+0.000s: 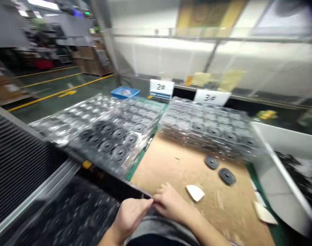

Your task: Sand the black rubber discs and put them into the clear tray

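My left hand (130, 215) and my right hand (168, 203) meet at the near edge of the brown work board (171, 167), fingertips pinched together around a thin edge I cannot make out. Both hands look closed. Two loose black discs (227, 175) lie on the board ahead to the right. A clear plastic tray (104, 133) holding several black discs sits front left, and a stack of clear trays (209, 128) with discs stands behind the board. The picture is smeared by motion.
A dark ribbed conveyor (15, 167) runs along the left. A white bin (281, 171) stands at the right. Labels "2#" (161, 87) and "3#" (211, 97) stand at the back. Pale scraps (195, 192) lie on the board. A blue box (125, 91) sits behind.
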The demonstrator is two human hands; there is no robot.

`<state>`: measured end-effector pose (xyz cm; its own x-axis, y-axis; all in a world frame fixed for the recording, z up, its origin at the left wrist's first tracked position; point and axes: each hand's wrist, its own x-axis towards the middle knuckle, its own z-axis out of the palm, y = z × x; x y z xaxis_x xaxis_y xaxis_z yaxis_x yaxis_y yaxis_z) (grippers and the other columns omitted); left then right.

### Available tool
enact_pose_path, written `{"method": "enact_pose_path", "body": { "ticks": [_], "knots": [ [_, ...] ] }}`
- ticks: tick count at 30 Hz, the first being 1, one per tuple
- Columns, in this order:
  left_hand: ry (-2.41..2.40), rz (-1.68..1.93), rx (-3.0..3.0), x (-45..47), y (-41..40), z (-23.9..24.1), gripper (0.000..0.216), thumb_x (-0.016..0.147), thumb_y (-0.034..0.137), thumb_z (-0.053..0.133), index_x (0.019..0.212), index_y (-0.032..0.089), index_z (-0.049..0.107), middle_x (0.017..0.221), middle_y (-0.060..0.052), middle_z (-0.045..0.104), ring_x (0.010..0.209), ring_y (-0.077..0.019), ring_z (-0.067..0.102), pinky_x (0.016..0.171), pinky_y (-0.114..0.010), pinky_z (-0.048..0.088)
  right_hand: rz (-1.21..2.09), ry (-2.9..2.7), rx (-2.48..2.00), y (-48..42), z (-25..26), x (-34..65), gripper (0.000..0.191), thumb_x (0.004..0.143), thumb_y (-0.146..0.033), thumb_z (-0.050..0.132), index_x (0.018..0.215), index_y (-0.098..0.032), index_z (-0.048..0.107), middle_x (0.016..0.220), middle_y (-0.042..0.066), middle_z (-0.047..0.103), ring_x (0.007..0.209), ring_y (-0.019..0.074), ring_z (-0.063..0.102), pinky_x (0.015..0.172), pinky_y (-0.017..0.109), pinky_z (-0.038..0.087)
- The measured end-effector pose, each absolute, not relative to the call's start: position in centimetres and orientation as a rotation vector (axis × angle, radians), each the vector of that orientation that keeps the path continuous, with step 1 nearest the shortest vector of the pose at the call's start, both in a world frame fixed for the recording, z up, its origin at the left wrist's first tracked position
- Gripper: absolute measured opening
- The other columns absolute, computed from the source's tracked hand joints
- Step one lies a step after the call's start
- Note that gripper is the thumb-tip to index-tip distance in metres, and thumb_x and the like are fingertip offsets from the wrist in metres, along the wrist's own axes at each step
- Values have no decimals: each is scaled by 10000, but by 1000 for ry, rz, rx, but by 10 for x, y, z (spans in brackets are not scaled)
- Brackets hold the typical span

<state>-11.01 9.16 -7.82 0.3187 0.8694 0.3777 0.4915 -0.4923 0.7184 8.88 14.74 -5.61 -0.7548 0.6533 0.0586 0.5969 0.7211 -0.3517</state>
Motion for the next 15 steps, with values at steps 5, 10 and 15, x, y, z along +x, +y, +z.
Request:
{"method": "enact_pose_path", "body": {
  "ticks": [5,10,15],
  "knots": [
    [956,1204,1901,1,192,-57,227,805,169,537,984,242,658,711,-26,712,584,-142,638,586,-238,510,351,-2698,-1333,170,24,184,146,832,-257,519,900,-186,626,822,44,643,793,189,543,758,329,391],
    [841,1094,1625,93,266,-38,219,869,291,444,990,187,595,751,-25,663,545,-107,571,552,-223,487,-211,-2420,-1874,185,112,303,330,872,-270,462,1172,-165,548,1127,117,564,1048,245,487,900,403,375],
    [826,945,1568,113,294,-70,177,809,301,536,858,187,663,662,-8,655,567,-126,577,595,-236,461,-710,-2032,-2488,221,158,417,555,849,-367,495,1305,-62,417,1223,227,489,1139,328,440,859,420,350]
  ]
}}
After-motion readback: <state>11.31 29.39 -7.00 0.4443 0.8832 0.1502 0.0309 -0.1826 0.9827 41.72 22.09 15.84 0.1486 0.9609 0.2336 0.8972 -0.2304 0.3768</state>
